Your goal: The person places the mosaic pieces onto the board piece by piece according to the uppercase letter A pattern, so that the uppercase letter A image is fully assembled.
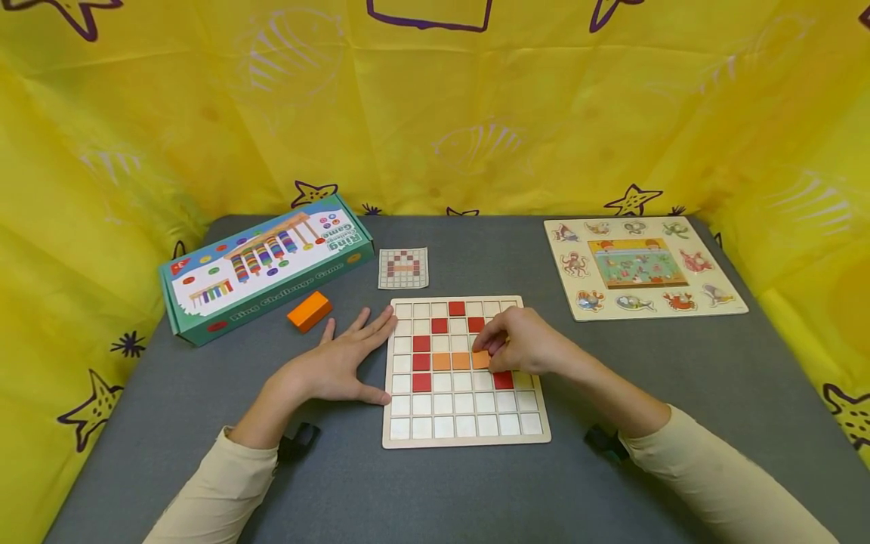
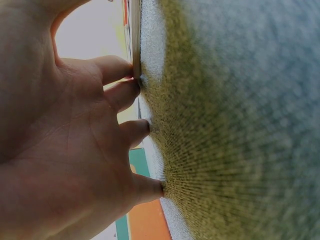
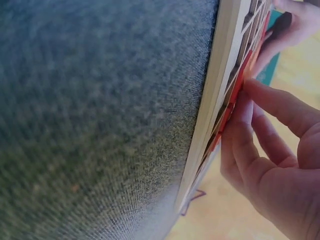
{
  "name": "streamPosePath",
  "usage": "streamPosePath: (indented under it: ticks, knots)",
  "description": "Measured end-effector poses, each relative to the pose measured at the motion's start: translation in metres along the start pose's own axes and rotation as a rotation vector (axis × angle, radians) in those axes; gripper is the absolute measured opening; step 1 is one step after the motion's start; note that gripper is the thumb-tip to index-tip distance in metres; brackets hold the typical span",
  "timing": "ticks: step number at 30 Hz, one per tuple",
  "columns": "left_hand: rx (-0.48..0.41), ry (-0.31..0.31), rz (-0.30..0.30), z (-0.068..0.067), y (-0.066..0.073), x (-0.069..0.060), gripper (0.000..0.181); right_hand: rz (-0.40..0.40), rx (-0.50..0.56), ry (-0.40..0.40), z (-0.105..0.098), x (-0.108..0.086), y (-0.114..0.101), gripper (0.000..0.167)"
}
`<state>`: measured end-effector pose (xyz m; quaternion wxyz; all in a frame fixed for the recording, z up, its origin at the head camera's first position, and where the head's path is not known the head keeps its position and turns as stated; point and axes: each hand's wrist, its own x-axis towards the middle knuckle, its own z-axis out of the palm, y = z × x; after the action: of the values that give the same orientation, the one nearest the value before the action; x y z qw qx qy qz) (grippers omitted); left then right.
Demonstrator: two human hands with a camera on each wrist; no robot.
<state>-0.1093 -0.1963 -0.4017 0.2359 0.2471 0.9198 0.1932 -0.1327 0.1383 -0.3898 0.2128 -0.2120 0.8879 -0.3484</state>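
Note:
A wooden grid board [image 1: 469, 442] lies flat on the table, with red square tiles [image 1: 421, 383] and a row of orange tiles [image 1: 441, 362] in its cells. My right hand [image 1: 526, 344] is over the board's right side, its thumb and fingertips pinching an orange tile [image 1: 481, 360] at the right end of that row. In the right wrist view, the curled fingers [image 3: 277, 105] meet at the tiles. My left hand [image 1: 333, 366] has its fingers spread on the table, with thumb and fingertips touching the board's left edge. The left wrist view shows its palm [image 2: 75, 125].
A small pattern card [image 1: 404, 269] lies behind the board. An orange block [image 1: 310, 311] sits beside a green Ring Challenge Game box [image 1: 272, 272] at the left. At the back right lies a sea-animal puzzle board [image 1: 646, 302]. A yellow curtain [image 1: 408, 113] surrounds the grey table [image 1: 435, 499].

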Motion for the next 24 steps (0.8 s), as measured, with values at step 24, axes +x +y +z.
streamPosePath:
  ticks: [24]
  knots:
    - [-0.005,0.002,0.000,-0.0013,0.0014,-0.0016,0.123,-0.009,-0.016,0.012,-0.0008,-0.0022,-0.0065,0.023]
